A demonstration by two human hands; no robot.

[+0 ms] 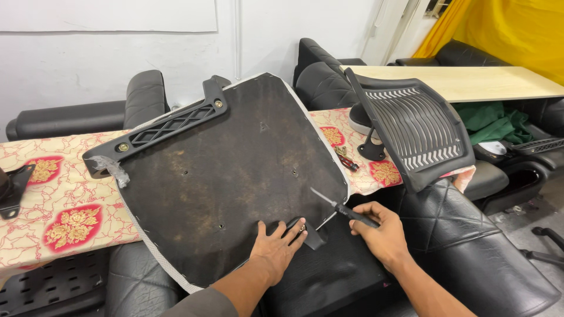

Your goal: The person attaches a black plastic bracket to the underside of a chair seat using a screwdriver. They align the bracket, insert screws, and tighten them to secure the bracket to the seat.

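Observation:
A chair seat base (229, 170) lies upside down in front of me, its dark, stained underside up, with grey fabric stapled along the rim. A black plastic arm bracket (158, 129) is bolted across its far left edge. My left hand (276, 246) presses flat on the near edge of the seat, fingers on a small black piece (314, 238). My right hand (379, 235) grips a black-handled tool (343, 210) whose thin metal tip points at the seat's right rim.
A floral cloth (64, 194) covers the table under the seat. A black slatted chair backrest (417, 132) leans at right, with small red-handled tools (346, 159) beside it. Black leather chairs surround the table; a wooden board (470, 82) and green cloth (493, 123) lie beyond.

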